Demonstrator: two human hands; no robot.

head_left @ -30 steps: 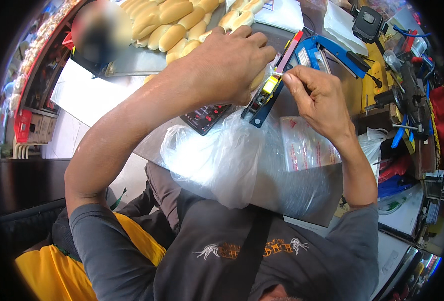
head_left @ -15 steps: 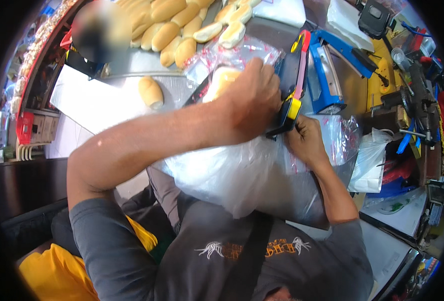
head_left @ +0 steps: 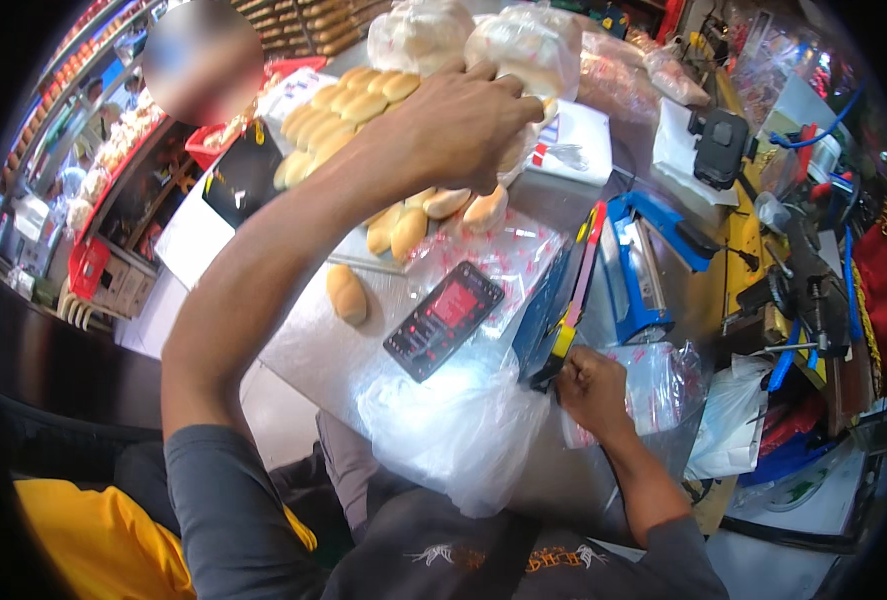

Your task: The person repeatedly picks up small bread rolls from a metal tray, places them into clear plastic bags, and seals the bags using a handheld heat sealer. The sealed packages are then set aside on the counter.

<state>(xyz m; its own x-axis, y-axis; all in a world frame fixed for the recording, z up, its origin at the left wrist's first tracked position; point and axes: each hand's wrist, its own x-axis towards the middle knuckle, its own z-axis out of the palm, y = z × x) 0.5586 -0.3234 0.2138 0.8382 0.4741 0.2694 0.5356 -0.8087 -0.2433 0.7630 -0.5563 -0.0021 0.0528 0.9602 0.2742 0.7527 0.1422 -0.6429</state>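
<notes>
Crowded round with stocked shelves, a red plastic basket (head_left: 203, 150) and jumbled tools, working at a grey metal counter (head_left: 308, 345). Reaching far across with the left hand (head_left: 468, 130), palm down, over the right side of a heap of oval golden-brown buns (head_left: 338, 112). Cannot tell whether gripping anything there, with the palm hidden. Holding the right hand (head_left: 593, 390) well apart from the left and nearer the body, with fingers curled at the lower end of a blue-and-black tape dispenser (head_left: 545, 312) with a yellow part and a pinkish-red strip. Cannot tell whether clamped on that end or merely against it.

Left of the dispenser, lying flat, a dark rectangular phone-like device (head_left: 443, 320) with a red-lit screen. Beyond it, a spread clear plastic bag with red print (head_left: 518, 245); to its left, a single golden-brown bun (head_left: 346, 295), apart from the heap. Nearer the body, a crumpled translucent white plastic bag (head_left: 453, 420).

Right of the dispenser, a long blue lever tool with a metal bar (head_left: 638, 275). Just beside the right hand, flat clear plastic packets with red print (head_left: 658, 380). Farther right, a hanging white plastic bag (head_left: 728, 420). At the far end, bulging clear plastic bags (head_left: 418, 38) with pale contents.
</notes>
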